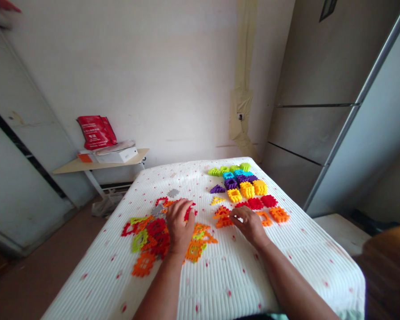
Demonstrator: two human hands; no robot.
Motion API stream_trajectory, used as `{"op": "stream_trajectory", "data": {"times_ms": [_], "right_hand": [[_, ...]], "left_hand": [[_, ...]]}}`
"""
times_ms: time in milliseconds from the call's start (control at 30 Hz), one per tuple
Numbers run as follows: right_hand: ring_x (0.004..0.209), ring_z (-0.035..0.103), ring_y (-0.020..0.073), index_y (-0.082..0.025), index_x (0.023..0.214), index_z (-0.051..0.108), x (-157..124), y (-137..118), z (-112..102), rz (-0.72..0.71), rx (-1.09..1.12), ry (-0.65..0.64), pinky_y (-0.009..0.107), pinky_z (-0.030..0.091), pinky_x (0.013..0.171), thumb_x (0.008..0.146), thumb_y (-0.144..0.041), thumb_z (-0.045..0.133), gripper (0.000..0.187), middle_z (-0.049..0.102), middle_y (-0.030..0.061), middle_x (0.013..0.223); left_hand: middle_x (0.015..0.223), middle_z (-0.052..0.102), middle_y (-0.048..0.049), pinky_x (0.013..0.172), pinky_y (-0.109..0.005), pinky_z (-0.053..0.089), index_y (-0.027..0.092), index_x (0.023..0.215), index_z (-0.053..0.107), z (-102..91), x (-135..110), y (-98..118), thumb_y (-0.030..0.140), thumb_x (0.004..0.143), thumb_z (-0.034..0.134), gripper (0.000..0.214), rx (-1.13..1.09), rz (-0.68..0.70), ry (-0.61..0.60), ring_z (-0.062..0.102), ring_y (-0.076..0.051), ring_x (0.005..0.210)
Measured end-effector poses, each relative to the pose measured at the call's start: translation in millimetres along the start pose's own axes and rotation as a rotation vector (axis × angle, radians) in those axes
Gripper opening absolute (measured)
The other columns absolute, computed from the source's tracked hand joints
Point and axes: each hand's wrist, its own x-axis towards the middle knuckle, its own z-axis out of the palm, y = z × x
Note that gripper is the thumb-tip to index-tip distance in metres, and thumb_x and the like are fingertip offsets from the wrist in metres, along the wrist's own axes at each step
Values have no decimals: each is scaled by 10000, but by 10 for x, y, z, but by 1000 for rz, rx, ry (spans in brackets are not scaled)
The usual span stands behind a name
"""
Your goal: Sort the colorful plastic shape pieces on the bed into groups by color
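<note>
My left hand (180, 226) is over a loose pile of flat, notched plastic building tiles, its fingers curled and its thumb beside a red tile (187, 215) that is partly hidden by the hand. Around it lie orange tiles (144, 264), red tiles (157, 227), a yellow-green tile (139, 240) and grey tiles (158, 210). My right hand (250, 224) is bent in a pinch at the right edge of some orange triangular tiles (222, 219). Its thumb and forefinger tips meet that orange edge. Another orange tile (264, 218) lies just right of the hand.
Sorted stacks stand at the back right: green tiles (224, 170), blue tiles (228, 176), purple tiles (231, 184), yellow tiles (247, 190), red tiles (269, 201). A white quilted cloth (220, 275) covers the table. A side table (74, 166) holds a red bag (95, 133). A fridge (313, 89) stands right.
</note>
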Motion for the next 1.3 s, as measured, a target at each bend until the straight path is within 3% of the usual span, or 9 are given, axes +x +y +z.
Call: {"op": "stream_trajectory", "data": {"times_ms": [133, 300, 633, 1300], "right_hand": [[677, 593, 153, -200, 718, 621, -10, 78, -9, -5, -90, -89, 245, 453, 611, 833, -205, 504, 165, 658, 37, 708], [671, 597, 151, -201, 709, 632, -6, 65, -40, 8, -118, -116, 227, 438, 599, 796, -165, 543, 129, 658, 27, 697], [624, 595, 123, -195, 704, 649, 7, 42, -70, 88, -156, -197, 195, 386, 563, 764, -129, 556, 129, 670, 5, 692], [648, 608, 129, -192, 685, 627, -21, 46, -35, 91, -172, -207, 198, 402, 580, 742, -101, 507, 162, 668, 15, 708]], "left_hand": [[849, 689, -37, 815, -344, 445, 212, 859, 670, 174, -104, 167, 218, 776, 572, 129, -87, 138, -333, 591, -186, 848], [865, 710, -39, 778, -344, 459, 215, 899, 684, 361, -206, 179, 107, 707, 603, 235, -49, 160, -471, 605, -199, 829], [757, 708, -22, 704, -279, 469, 208, 818, 692, 398, -249, 184, 27, 683, 579, 252, -77, 193, -463, 617, -168, 748], [730, 698, -20, 695, -279, 454, 201, 778, 680, 422, -263, 186, 37, 714, 566, 210, -54, 227, -463, 601, -167, 737]]}}
